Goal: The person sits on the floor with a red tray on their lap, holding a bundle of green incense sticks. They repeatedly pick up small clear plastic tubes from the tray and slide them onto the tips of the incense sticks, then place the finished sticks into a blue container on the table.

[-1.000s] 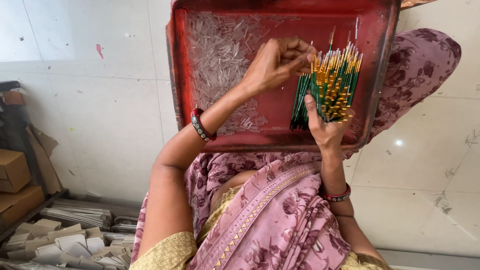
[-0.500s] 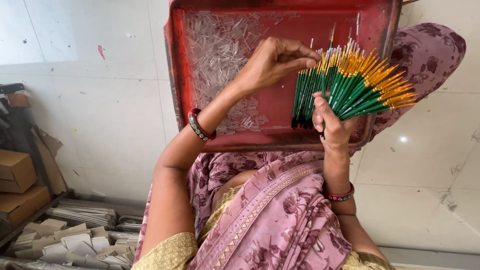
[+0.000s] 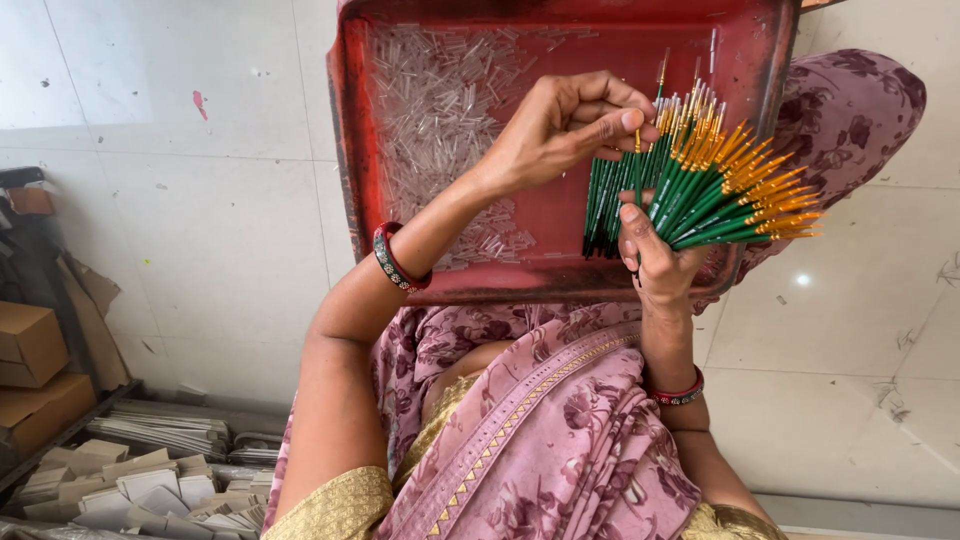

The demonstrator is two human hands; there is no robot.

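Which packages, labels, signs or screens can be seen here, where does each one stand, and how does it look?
Cardboard boxes: far left edge, two brown rectangular boxes, one above the other.
Flat cartons: bottom left corner, a loose pile of folded pale grey and white pieces.
Grey stack: just above that pile, thin flat sheets or sleeves; too small to tell which.
No labels, signs or screens are in view.

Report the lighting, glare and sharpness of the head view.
Head view: soft even daylight, only faint shadows; one small glare spot on the floor tile; left hand, right hand and fanned green brushes are sharp; wide-angle bending at the red tray edges.
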